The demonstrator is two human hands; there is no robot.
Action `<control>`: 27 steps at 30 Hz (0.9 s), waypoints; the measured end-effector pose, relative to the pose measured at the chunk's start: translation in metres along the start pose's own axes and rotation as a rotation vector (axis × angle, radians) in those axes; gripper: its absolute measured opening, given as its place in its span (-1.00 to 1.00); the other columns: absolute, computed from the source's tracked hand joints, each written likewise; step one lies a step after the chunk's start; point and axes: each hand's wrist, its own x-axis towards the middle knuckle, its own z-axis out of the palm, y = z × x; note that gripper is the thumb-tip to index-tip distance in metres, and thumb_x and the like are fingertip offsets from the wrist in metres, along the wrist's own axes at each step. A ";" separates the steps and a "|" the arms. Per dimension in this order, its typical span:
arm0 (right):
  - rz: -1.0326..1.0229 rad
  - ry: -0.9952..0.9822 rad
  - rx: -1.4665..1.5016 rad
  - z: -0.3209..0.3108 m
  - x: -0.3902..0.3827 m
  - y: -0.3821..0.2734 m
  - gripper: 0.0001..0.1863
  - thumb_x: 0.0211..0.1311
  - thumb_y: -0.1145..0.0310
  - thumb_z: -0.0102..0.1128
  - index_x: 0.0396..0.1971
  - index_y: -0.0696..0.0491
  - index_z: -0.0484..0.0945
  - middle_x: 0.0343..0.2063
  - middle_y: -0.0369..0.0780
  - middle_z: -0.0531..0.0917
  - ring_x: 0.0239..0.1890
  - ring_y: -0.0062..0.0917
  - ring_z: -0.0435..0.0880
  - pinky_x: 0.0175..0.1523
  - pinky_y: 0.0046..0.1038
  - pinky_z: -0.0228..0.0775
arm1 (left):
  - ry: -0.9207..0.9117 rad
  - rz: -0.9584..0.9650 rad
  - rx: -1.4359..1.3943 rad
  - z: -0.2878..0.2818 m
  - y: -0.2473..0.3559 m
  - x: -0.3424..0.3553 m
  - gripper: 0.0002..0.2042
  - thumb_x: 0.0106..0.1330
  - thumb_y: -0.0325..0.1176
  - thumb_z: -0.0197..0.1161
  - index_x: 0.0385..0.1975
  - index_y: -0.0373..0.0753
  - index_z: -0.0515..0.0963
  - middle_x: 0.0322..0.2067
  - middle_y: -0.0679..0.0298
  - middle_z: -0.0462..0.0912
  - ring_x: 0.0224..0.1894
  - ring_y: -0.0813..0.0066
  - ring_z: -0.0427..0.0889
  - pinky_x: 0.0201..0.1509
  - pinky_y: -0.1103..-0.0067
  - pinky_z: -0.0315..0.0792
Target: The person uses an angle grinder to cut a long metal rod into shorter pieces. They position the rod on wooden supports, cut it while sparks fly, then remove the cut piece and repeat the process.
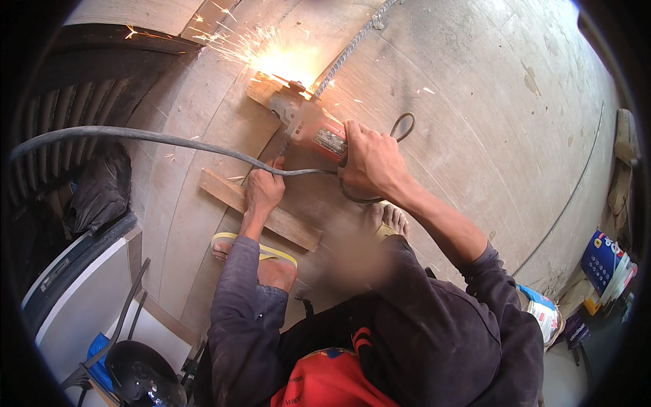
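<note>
My right hand (373,163) is wrapped round the rear body of a red angle grinder (317,132). Sparks (285,61) spray up and to the left from its disc, where it meets a ribbed steel bar (346,54). The bright glare hides the exact point of contact. Below the grinder, my left hand (263,190) is closed on the near end of the same bar. A wooden block (259,91) lies under the bar by the disc. The grinder's dark cable (183,140) runs across above my left wrist and off to the left.
A wooden plank (291,227) lies on the floor near my feet, beside a yellow-edged sandal (279,255). At left are a black plastic bag (102,190) and a black helmet (144,373). A blue-and-white bucket (603,261) stands at right, near a thin bar (573,200) on the floor.
</note>
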 end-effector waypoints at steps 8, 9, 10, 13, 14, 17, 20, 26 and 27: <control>-0.037 0.013 0.049 -0.004 -0.010 -0.001 -0.44 -0.16 0.40 0.27 -0.06 0.19 0.37 -0.28 0.04 0.61 -0.25 -0.03 0.64 -0.20 -0.12 0.49 | 0.136 0.165 0.037 0.000 0.002 -0.008 -0.63 0.43 -0.09 0.02 -0.31 -0.35 0.47 -0.53 -0.20 0.53 -0.41 -0.30 0.51 -0.42 0.10 0.32; -0.028 -0.014 0.043 -0.006 -0.011 -0.002 -0.38 -0.17 0.38 0.30 0.01 0.16 0.37 -0.24 0.02 0.61 -0.21 -0.06 0.64 -0.16 -0.15 0.48 | 0.177 0.237 0.078 0.005 -0.010 -0.009 -0.65 0.43 -0.09 0.03 -0.28 -0.34 0.46 -0.52 -0.19 0.53 -0.41 -0.30 0.51 -0.42 0.09 0.32; -0.029 -0.030 0.033 -0.006 -0.012 -0.003 -0.37 -0.17 0.38 0.30 0.03 0.15 0.36 -0.23 0.02 0.62 -0.20 -0.06 0.64 -0.17 -0.15 0.49 | 0.213 0.313 0.117 0.005 -0.009 -0.007 -0.66 0.43 -0.10 0.04 -0.26 -0.32 0.45 -0.52 -0.18 0.53 -0.41 -0.30 0.51 -0.42 0.09 0.33; -0.036 -0.046 0.015 -0.004 -0.014 -0.003 -0.34 -0.18 0.39 0.30 0.05 0.15 0.36 -0.21 0.01 0.62 -0.20 -0.08 0.64 -0.17 -0.16 0.49 | 0.121 0.083 0.127 0.005 -0.001 -0.012 -0.69 0.42 -0.12 0.05 -0.27 -0.30 0.47 -0.55 -0.17 0.53 -0.42 -0.29 0.52 -0.41 0.09 0.35; -0.043 -0.030 0.019 -0.002 -0.016 -0.003 -0.35 -0.18 0.40 0.30 0.05 0.15 0.36 -0.20 0.01 0.62 -0.20 -0.08 0.64 -0.17 -0.16 0.49 | 0.137 0.098 0.138 0.005 -0.003 -0.011 -0.69 0.43 -0.12 0.04 -0.28 -0.30 0.47 -0.55 -0.16 0.53 -0.42 -0.28 0.52 -0.41 0.09 0.36; -0.102 0.032 0.034 -0.002 -0.019 0.001 -0.43 -0.16 0.46 0.26 -0.04 0.22 0.35 -0.31 0.04 0.59 -0.30 -0.06 0.65 -0.27 -0.14 0.49 | 0.129 0.127 0.142 0.004 -0.010 -0.007 -0.69 0.44 -0.12 0.01 -0.31 -0.29 0.48 -0.56 -0.13 0.54 -0.43 -0.27 0.54 -0.40 0.08 0.37; -0.122 0.053 0.040 -0.004 -0.021 0.003 -0.47 -0.16 0.48 0.25 -0.09 0.26 0.34 -0.36 0.05 0.58 -0.35 -0.04 0.65 -0.31 -0.13 0.49 | 0.054 0.122 0.099 -0.006 -0.013 -0.002 -0.69 0.46 -0.16 -0.02 -0.34 -0.30 0.48 -0.55 -0.10 0.57 -0.42 -0.24 0.56 -0.39 0.07 0.37; -0.096 0.065 0.054 -0.005 -0.019 0.003 -0.48 -0.13 0.46 0.25 -0.09 0.27 0.35 -0.35 0.07 0.60 -0.34 -0.03 0.65 -0.30 -0.13 0.49 | 0.046 0.099 0.053 -0.007 -0.016 0.001 -0.65 0.48 -0.18 -0.07 -0.40 -0.33 0.50 -0.54 -0.09 0.57 -0.40 -0.21 0.58 -0.37 0.09 0.37; -0.091 0.062 0.055 -0.004 -0.017 0.003 -0.49 -0.13 0.46 0.25 -0.09 0.27 0.35 -0.36 0.07 0.60 -0.34 -0.03 0.65 -0.30 -0.13 0.49 | 0.042 0.100 0.034 -0.007 -0.016 0.001 -0.64 0.48 -0.16 -0.08 -0.40 -0.33 0.50 -0.54 -0.10 0.57 -0.40 -0.22 0.57 -0.37 0.10 0.37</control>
